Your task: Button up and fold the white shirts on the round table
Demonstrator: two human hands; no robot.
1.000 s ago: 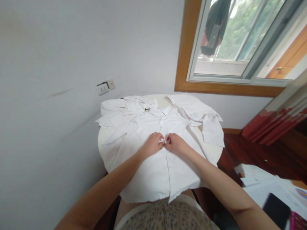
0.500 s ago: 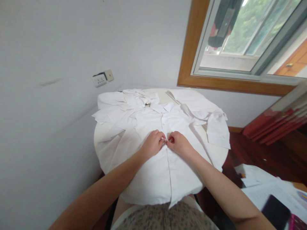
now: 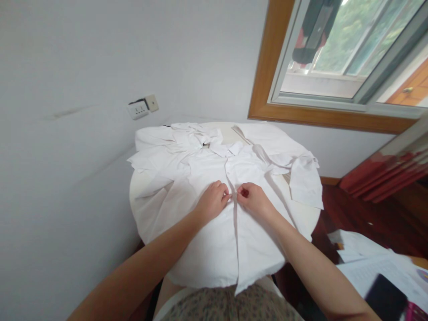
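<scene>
A white button-up shirt (image 3: 210, 249) lies spread front-up on a round white table (image 3: 134, 196), its collar (image 3: 228, 149) pointing away from me and its lower hem hanging over the near edge. At mid-placket, my left hand (image 3: 214, 198) pinches the shirt's left-side front edge. Just to the right, my right hand (image 3: 252, 198) pinches the other front edge between thumb and fingers. A narrow gap parts the two edges between my hands and runs down below them. Any button under the fingertips is too small to make out.
More white cloth (image 3: 177, 138) lies crumpled at the table's back left, and a white sleeve (image 3: 302, 178) at the right. A wall socket (image 3: 138, 109), a wood-framed window (image 3: 334, 117) and a red curtain (image 3: 374, 169) surround it. Papers (image 3: 374, 267) and a dark phone (image 3: 386, 296) lie lower right.
My hands have drawn slightly apart, the right one moving a little to the right. The front edges, which met at my fingertips, now show a gap between them.
</scene>
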